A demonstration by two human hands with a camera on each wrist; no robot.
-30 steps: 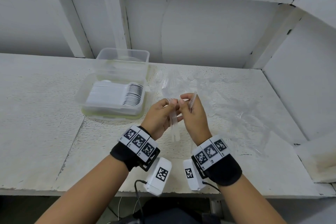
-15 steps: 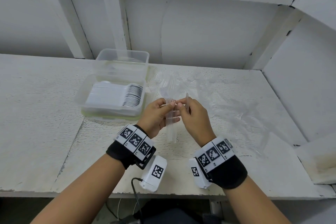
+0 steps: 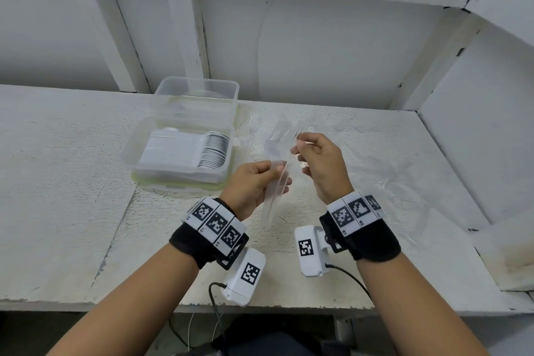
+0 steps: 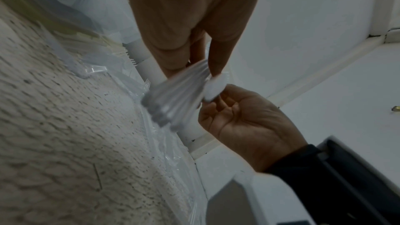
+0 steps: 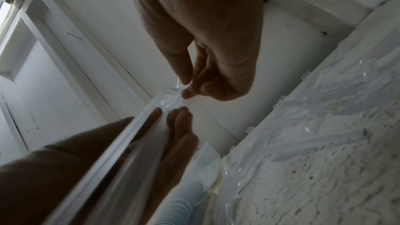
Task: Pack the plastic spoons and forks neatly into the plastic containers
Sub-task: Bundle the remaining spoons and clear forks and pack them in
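Note:
My left hand (image 3: 277, 175) grips a bundle of clear plastic forks (image 3: 273, 199) upright above the table, tines up. In the left wrist view the bundle (image 4: 173, 98) fans out from my thumb and fingers. My right hand (image 3: 299, 147) is a little beyond and right of it, and pinches a clear fork (image 3: 290, 134) at the bundle's top end. In the right wrist view its fingertips (image 5: 187, 94) close on clear plastic above my left hand (image 5: 168, 143). A clear container (image 3: 130, 154) on the left holds a packed row of white spoons (image 3: 185, 150). An empty clear container (image 3: 199, 101) stands behind it.
Loose clear forks (image 3: 254, 124) lie on the white table (image 3: 72, 182) right of the containers. Crumpled clear plastic wrap (image 3: 381, 173) with more forks spreads to the right. A white wall runs along the back and a side panel closes off the right.
My two hands were together over the bundle; now they have drawn apart. The right hand has moved up and to the right, the left stays low with the bundle.

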